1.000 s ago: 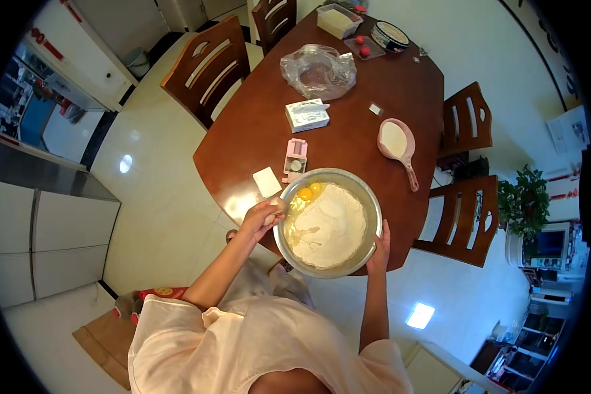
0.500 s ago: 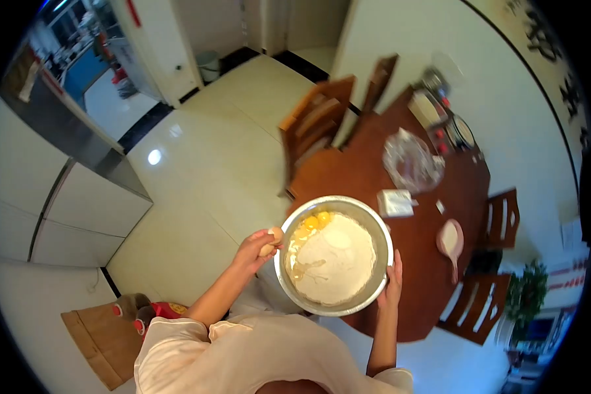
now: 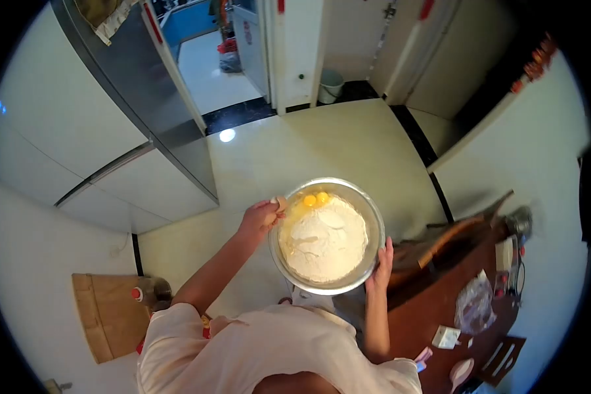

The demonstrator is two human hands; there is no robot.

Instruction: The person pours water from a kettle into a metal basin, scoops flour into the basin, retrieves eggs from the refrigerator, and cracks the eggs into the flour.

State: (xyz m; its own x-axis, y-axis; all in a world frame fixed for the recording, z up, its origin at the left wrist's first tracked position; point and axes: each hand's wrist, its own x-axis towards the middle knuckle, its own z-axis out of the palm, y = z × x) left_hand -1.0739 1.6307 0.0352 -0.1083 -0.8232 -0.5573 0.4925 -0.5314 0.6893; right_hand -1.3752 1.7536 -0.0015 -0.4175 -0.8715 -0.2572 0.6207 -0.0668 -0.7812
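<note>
A wide metal bowl is held out in front of my body, over the floor. White flour is heaped inside it, with egg yolks and clear egg white along the far left side. My right hand grips the bowl at its right rim. At the opposite rim is my left hand, its fingers closed around cracked eggshell. Whether that hand also supports the bowl, I cannot tell.
To the right stands a wooden table bearing a clear plastic bag, a small white box and a pink-handled scoop. A chair is beside it. A refrigerator stands left; a bucket sits by the far doorway.
My body has turned left, away from the table, which now lies lower right in view. The bowl and both hands came along, and the egg white has shifted in the bowl.
</note>
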